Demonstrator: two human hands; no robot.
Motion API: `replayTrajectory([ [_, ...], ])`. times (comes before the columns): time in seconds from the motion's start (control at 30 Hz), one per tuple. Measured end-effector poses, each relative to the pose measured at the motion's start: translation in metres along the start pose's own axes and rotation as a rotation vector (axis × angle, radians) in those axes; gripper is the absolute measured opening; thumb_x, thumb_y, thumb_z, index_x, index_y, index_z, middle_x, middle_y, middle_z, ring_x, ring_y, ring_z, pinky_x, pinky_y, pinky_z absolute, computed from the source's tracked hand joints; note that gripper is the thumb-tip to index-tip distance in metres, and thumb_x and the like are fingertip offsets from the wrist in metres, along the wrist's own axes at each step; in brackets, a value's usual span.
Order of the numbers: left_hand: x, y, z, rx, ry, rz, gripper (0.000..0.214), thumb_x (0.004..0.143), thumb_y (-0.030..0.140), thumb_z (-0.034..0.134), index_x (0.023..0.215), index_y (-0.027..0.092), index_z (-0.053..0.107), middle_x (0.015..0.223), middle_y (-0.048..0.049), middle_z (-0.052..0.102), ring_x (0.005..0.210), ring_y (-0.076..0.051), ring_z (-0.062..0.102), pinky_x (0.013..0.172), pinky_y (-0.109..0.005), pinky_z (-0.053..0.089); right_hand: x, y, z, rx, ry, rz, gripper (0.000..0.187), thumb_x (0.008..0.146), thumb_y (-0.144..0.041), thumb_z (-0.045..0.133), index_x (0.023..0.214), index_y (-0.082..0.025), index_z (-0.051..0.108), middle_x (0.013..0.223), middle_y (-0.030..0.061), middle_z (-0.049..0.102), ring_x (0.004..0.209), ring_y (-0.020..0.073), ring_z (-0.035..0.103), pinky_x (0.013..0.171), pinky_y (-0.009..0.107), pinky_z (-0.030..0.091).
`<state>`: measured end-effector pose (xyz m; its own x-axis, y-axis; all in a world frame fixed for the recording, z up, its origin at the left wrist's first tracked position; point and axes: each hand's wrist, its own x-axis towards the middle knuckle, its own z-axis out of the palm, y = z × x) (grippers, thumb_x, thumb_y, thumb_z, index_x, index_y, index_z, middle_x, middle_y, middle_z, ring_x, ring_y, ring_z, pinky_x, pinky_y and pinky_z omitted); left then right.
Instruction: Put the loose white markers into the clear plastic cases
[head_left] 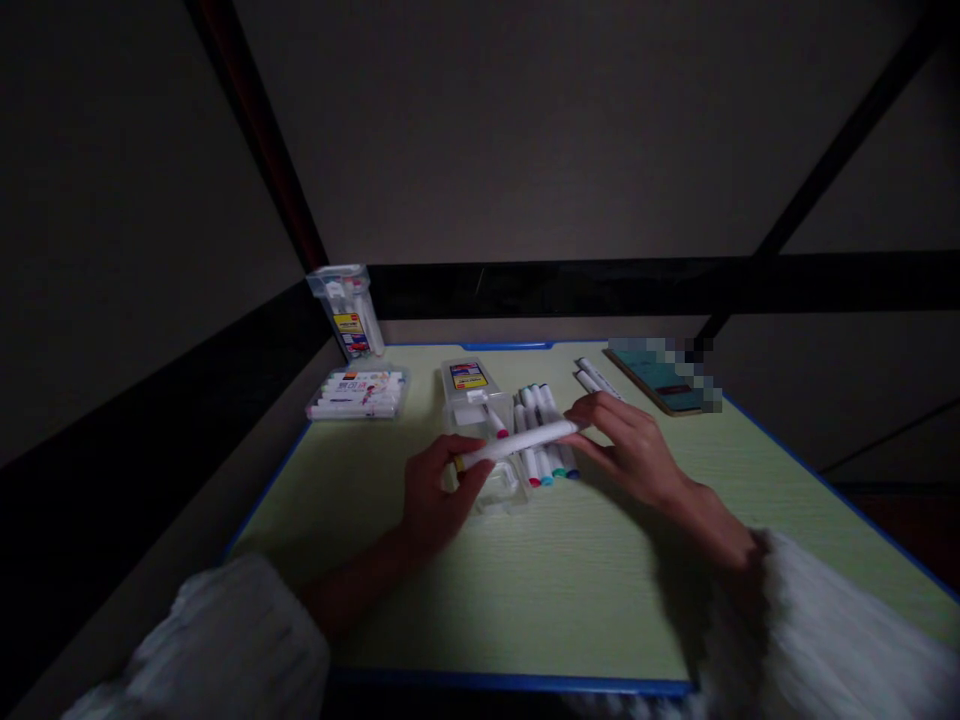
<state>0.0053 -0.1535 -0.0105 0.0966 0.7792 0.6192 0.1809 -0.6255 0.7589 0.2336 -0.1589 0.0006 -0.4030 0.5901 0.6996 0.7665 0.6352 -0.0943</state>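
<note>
A white marker [521, 442] lies across between both hands, above the pale green table [570, 590]. My left hand [435, 495] pinches its left end. Around its right end close the fingers of my right hand [637, 450]. Just beneath the marker lie several white markers with coloured caps [541, 440], side by side. A clear plastic marker case [480, 415] lies open beside them, with one pink-tipped marker inside.
A flat clear box of markers [358, 393] sits at the back left, and an upright clear marker case [349, 312] stands behind it. Two loose white markers [592, 378] and a dark flat item [660, 378] rest at the back right. Blue edging rims the table.
</note>
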Motion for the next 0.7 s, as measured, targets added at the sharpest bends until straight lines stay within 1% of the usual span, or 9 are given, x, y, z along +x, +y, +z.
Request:
replayTrajectory([
  [0.07, -0.003, 0.001, -0.001, 0.091, -0.006, 0.157, 0.01, 0.067, 0.022, 0.062, 0.074, 0.016, 0.061, 0.063, 0.0002, 0.063, 0.054, -0.009, 0.056, 0.051, -0.018, 0.045, 0.001, -0.001, 0.0, -0.034, -0.004, -0.01, 0.013, 0.083, -0.028, 0.049, 0.088, -0.017, 0.054, 0.082, 0.0071, 0.058, 0.075, 0.0167, 0.055, 0.064, 0.029, 0.046],
  [0.13, -0.004, 0.002, -0.002, 0.132, -0.011, 0.253, 0.01, 0.067, 0.02, 0.063, 0.075, 0.016, 0.06, 0.063, 0.0005, 0.064, 0.052, -0.009, 0.056, 0.049, -0.017, 0.045, 0.001, -0.001, 0.0, -0.06, 0.0, -0.018, 0.011, 0.083, -0.026, 0.049, 0.088, -0.016, 0.053, 0.083, 0.0073, 0.058, 0.075, 0.0165, 0.054, 0.064, 0.028, 0.045],
  [0.3, -0.005, 0.006, -0.001, 0.156, -0.004, 0.317, 0.012, 0.065, 0.017, 0.064, 0.076, 0.016, 0.059, 0.062, 0.0015, 0.062, 0.051, -0.007, 0.055, 0.047, -0.016, 0.043, 0.001, -0.004, 0.004, -0.111, 0.048, -0.012, 0.009, 0.082, -0.026, 0.05, 0.083, -0.017, 0.052, 0.08, 0.0066, 0.057, 0.073, 0.0167, 0.053, 0.062, 0.029, 0.044],
  [0.43, -0.005, 0.011, -0.002, 0.142, -0.006, 0.413, 0.012, 0.066, 0.018, 0.065, 0.078, 0.017, 0.06, 0.061, 0.002, 0.061, 0.051, -0.007, 0.054, 0.048, -0.017, 0.043, 0.004, -0.008, 0.007, -0.123, 0.078, -0.027, 0.009, 0.083, -0.024, 0.049, 0.08, -0.016, 0.051, 0.078, 0.0078, 0.058, 0.074, 0.0182, 0.051, 0.061, 0.029, 0.041],
  [0.5, -0.005, 0.014, -0.002, 0.134, -0.015, 0.459, 0.013, 0.067, 0.02, 0.066, 0.078, 0.018, 0.06, 0.06, 0.0024, 0.06, 0.05, -0.007, 0.053, 0.047, -0.017, 0.043, 0.006, -0.011, 0.008, -0.154, 0.079, -0.056, 0.01, 0.083, -0.023, 0.048, 0.078, -0.016, 0.052, 0.076, 0.0079, 0.059, 0.074, 0.0191, 0.048, 0.062, 0.03, 0.039],
  [0.6, -0.005, 0.02, -0.004, 0.147, -0.021, 0.489, 0.014, 0.068, 0.027, 0.066, 0.077, 0.018, 0.061, 0.057, 0.0027, 0.06, 0.048, -0.007, 0.053, 0.045, -0.017, 0.043, 0.007, -0.016, 0.011, -0.212, 0.046, -0.104, 0.014, 0.085, -0.025, 0.046, 0.076, -0.016, 0.052, 0.072, 0.0067, 0.059, 0.069, 0.0184, 0.045, 0.06, 0.03, 0.034],
  [0.7, -0.005, 0.025, -0.011, 0.249, -0.09, 0.486, 0.017, 0.072, 0.035, 0.062, 0.076, 0.018, 0.062, 0.059, 0.0018, 0.061, 0.05, -0.007, 0.055, 0.046, -0.018, 0.045, 0.008, -0.019, 0.013, -0.217, 0.033, -0.146, 0.022, 0.087, -0.03, 0.042, 0.074, -0.016, 0.052, 0.07, 0.0062, 0.059, 0.065, 0.0171, 0.044, 0.056, 0.03, 0.03],
])
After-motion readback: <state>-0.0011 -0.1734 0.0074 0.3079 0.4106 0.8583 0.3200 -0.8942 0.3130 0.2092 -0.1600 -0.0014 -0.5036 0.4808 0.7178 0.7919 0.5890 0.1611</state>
